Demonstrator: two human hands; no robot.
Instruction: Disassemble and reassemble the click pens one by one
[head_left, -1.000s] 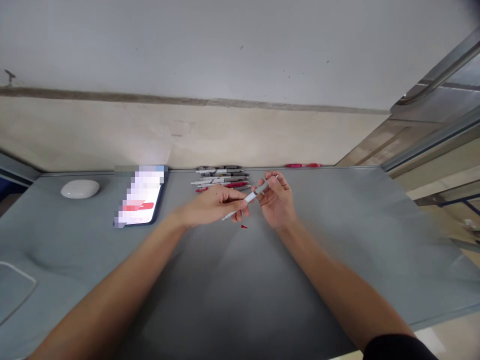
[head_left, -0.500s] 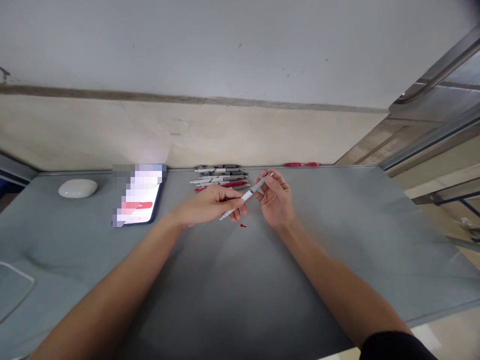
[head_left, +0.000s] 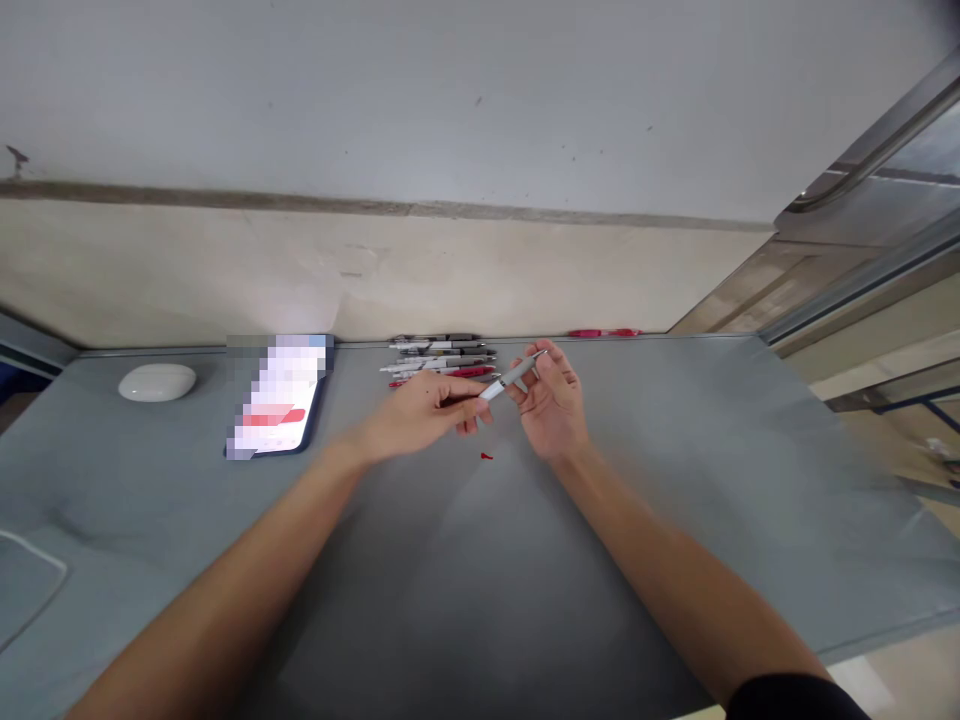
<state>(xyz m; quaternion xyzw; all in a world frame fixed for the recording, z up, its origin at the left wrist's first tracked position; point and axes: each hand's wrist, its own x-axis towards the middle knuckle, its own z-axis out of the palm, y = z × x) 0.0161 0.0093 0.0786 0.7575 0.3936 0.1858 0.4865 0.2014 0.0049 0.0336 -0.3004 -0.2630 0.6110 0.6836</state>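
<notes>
Both of my hands hold one grey-and-white pen [head_left: 510, 378] above the far middle of a grey table [head_left: 675, 480]. My left hand [head_left: 420, 412] pinches the pen's white lower end between its fingers. My right hand [head_left: 553, 400] grips the grey upper end, whose tip points up to the right. Just behind my hands, a row of several grey, white and red pens [head_left: 439, 358] lies against the table's far edge. A tiny red piece [head_left: 487, 456] lies on the table below my hands.
A phone [head_left: 279, 398] with a lit screen lies at the far left of the table. Further left sits a white oval case [head_left: 157, 381]. A single red pen [head_left: 604, 332] lies at the far edge on the right. The wall rises directly behind the table.
The pen's white lower end, which stuck out below my left hand, is now hidden in that hand's fingers. Both hands have stayed in the same place.
</notes>
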